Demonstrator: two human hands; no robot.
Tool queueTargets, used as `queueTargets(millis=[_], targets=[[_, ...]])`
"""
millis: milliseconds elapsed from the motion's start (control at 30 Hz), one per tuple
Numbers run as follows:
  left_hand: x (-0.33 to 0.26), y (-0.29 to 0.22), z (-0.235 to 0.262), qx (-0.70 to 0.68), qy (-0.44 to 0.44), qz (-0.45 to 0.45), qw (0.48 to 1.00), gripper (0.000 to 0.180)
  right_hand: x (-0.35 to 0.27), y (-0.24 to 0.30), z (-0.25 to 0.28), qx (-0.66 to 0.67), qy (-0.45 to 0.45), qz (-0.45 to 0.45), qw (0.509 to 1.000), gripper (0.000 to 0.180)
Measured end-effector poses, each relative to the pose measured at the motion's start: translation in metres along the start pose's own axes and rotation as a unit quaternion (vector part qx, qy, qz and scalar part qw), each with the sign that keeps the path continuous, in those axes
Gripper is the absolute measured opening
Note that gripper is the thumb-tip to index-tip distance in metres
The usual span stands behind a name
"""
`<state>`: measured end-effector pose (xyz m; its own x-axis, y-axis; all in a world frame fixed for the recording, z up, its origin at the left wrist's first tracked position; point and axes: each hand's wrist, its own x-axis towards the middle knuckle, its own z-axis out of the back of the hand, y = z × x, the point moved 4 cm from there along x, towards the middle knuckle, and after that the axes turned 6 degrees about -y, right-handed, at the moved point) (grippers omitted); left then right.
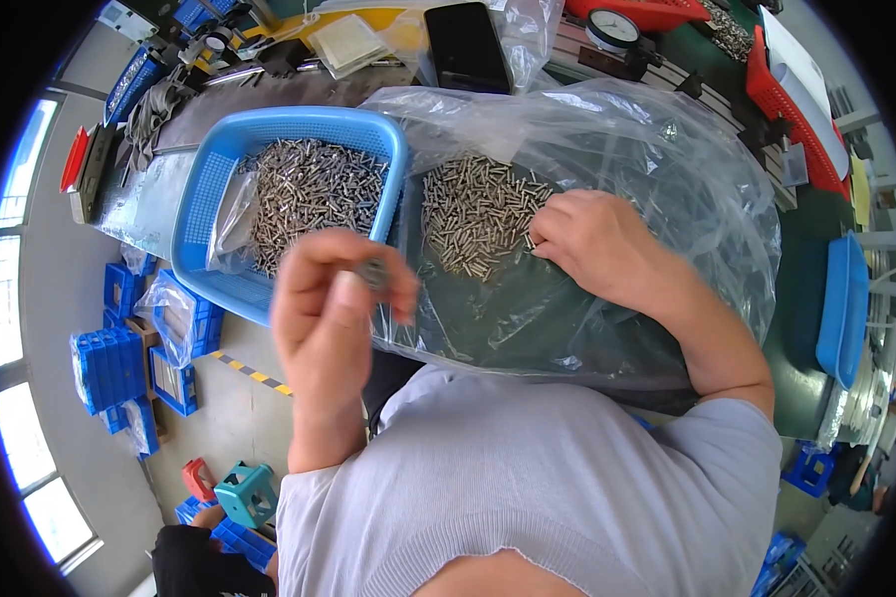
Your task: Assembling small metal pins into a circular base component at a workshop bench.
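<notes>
The left hand [331,318] is raised at centre-left of the frame, thumb and fingertips pinched shut on a small dark metal piece [373,272]; the piece is blurred and mostly hidden by the fingers, so its long axis and which way it points cannot be told. The right hand [595,247] lies to the right of centre, palm down, its curled fingers touching the right edge of a heap of small silver pins [473,214]; whether it grips any of them cannot be told. These pins lie on a dark tray lined with a clear plastic bag [667,169] that billows up around the hand; they lie at mixed angles, though many run with their long axis roughly up and down the frame. Just to the left, touching the tray, stands a blue mesh basket [209,189] holding a second heap of silver pins [309,194] on clear plastic, many of them slanted. Above, at the top centre, lies a black phone [465,45]; to its right a dial gauge [612,28]; red trays [786,99] sit at the upper right; stacked blue bins [110,368] stand on the floor at the lower left.
</notes>
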<state>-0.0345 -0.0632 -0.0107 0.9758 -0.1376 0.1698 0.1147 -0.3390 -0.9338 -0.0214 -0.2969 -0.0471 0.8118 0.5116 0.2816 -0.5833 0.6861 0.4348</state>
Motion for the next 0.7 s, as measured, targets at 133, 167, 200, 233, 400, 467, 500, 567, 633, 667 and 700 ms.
queueTargets(millis=[133,167,200,233,400,467,500,567,633,667,700], targets=[[-0.013,0.054,-0.037,-0.217,0.092,0.262,0.936,0.017,0.005,0.003,0.001,0.036,-0.028,0.0,0.999,0.015],[-0.014,0.066,-0.041,-0.244,0.108,0.292,0.918,0.018,0.005,0.002,0.003,0.036,-0.027,0.002,0.999,0.015],[-0.015,0.077,-0.043,-0.275,0.107,0.309,0.904,0.018,0.006,0.0,0.005,0.091,-0.014,-0.036,0.995,0.013],[-0.016,0.086,-0.046,-0.305,0.106,0.327,0.888,0.018,0.007,-0.002,0.007,0.146,0.0,-0.076,0.986,0.011],[-0.019,0.097,-0.046,-0.353,0.104,0.35,0.862,0.019,0.005,-0.001,0.008,0.422,0.037,-0.22,0.879,0.005],[-0.019,0.097,-0.045,-0.358,0.107,0.35,0.859,0.02,0.004,0.0,0.003,0.527,0.026,-0.237,0.816,0.004],[-0.019,0.097,-0.045,-0.358,0.105,0.351,0.859,0.02,0.004,0.002,0.002,0.53,0.02,-0.201,0.824,0.003],[-0.018,0.096,-0.045,-0.354,0.105,0.349,0.862,0.021,0.004,0.005,-0.002,0.532,0.014,-0.165,0.83,0.003],[-0.019,0.096,-0.045,-0.347,0.102,0.35,0.864,0.021,0.003,0.006,-0.007,0.531,0.015,-0.161,0.832,0.004],[-0.019,0.096,-0.045,-0.34,0.1,0.351,0.866,0.021,0.003,0.007,-0.007,0.531,0.016,-0.161,0.832,0.004],[-0.019,0.096,-0.045,-0.34,0.101,0.352,0.866,0.021,0.004,0.008,-0.008,0.539,0.022,-0.16,0.827,0.003]])
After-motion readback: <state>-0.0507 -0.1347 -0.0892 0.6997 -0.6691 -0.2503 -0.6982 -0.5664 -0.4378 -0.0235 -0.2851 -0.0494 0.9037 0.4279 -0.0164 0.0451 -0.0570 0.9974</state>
